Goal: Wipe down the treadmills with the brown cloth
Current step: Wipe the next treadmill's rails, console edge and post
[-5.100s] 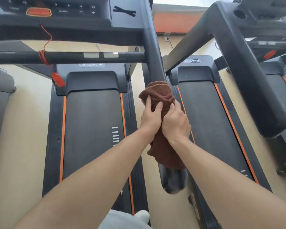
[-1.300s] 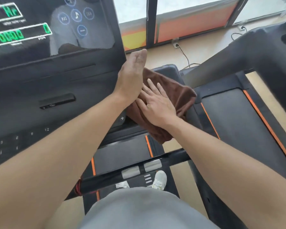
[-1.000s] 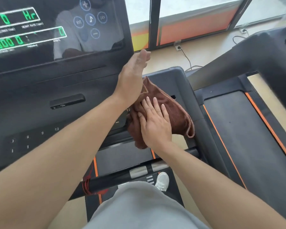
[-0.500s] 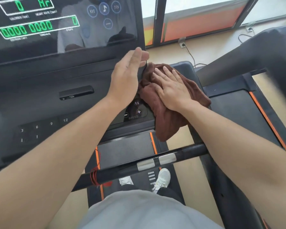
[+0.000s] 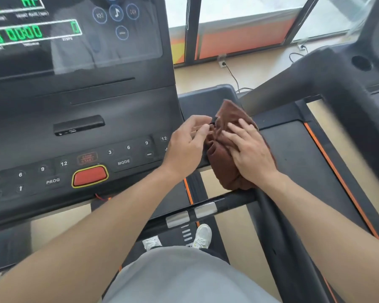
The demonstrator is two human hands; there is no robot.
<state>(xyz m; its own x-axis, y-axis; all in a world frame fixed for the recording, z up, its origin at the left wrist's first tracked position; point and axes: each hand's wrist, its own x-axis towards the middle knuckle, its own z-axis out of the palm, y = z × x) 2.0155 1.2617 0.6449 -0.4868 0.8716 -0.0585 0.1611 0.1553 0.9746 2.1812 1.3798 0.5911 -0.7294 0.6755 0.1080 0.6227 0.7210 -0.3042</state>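
Two hands meet at the right edge of the treadmill console (image 5: 81, 119). We press our right hand (image 5: 251, 153), fingers spread flat, on the brown cloth (image 5: 224, 171) bunched there, while our left hand (image 5: 187, 146) pinches its left edge.

One head-worn camera looks forward and steeply down, close over the treadmill console (image 5: 79, 119) and the person's forearms.

Brown cloth (image 5: 227, 154) on treadmill console (image 5: 79, 110)
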